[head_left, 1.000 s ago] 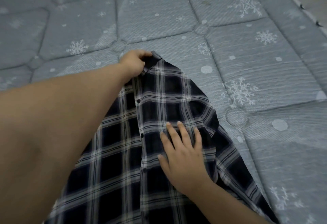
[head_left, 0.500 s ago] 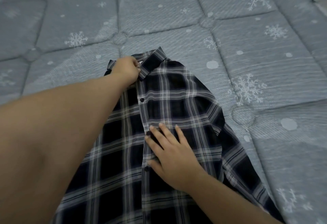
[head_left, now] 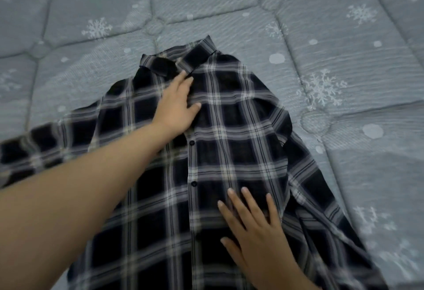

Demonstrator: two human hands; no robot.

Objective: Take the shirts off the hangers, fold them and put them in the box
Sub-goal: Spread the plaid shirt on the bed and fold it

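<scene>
both hands lie flat on the dark navy-and-white plaid button-up shirt (head_left: 229, 152), which is spread front-up on the grey-blue quilted mattress with white snowflake print (head_left: 344, 49). left hand (head_left: 176, 104) reaches far up the cloth, fingers straight and close together, palm pressing just below the collar (head_left: 183, 58), with the fingertips almost at the collar's near edge; it pinches nothing. right hand (head_left: 254, 230) sits much nearer, on the right front panel just right of the button placket (head_left: 192, 166), fingers spread and pressing down, likewise holding nothing. what matters for the next move, as i read it, is how the shirt runs: its long axis goes from the collar at the far end towards the hem at the near end, which falls out of sight below the frame, tilted a little so the collar leans left of centre. one sleeve (head_left: 46, 143) trails out to the left, under and beyond the left forearm, and the other sleeve (head_left: 321, 198) drapes down the right side, just beside the right hand. so each sleeve lies outward from the hand on its own side, and the right hand looks closer to its sleeve. the shirt seems off its hanger and being smoothed before folding. no hanger or box shows from where i stand.
</scene>
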